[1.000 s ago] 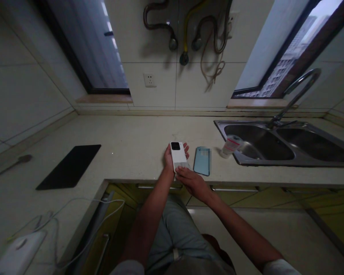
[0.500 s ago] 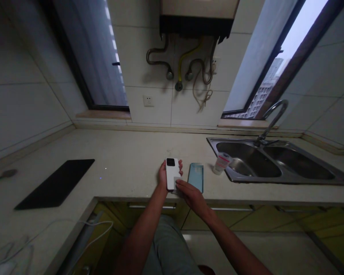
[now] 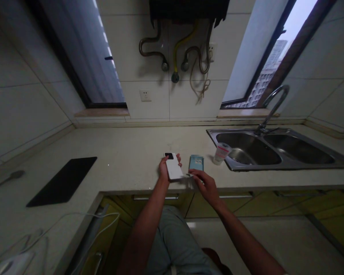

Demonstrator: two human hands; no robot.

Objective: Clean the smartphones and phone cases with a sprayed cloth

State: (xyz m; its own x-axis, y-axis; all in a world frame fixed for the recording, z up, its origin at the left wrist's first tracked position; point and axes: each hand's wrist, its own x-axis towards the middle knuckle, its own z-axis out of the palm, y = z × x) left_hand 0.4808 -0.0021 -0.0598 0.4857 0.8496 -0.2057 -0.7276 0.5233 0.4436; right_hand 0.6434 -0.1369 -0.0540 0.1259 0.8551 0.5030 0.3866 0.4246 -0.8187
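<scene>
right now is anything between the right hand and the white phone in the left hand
Only a thin pale piece, blurred, at the fingertips of the right hand, near the lower right corner of the white phone. The light-blue item lies beyond, off that line.

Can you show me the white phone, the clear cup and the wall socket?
White phone (image 3: 173,169), head view: middle of its back.
Clear cup (image 3: 221,154), head view: its side wall.
Wall socket (image 3: 145,96), head view: middle of its faceplate.
</scene>
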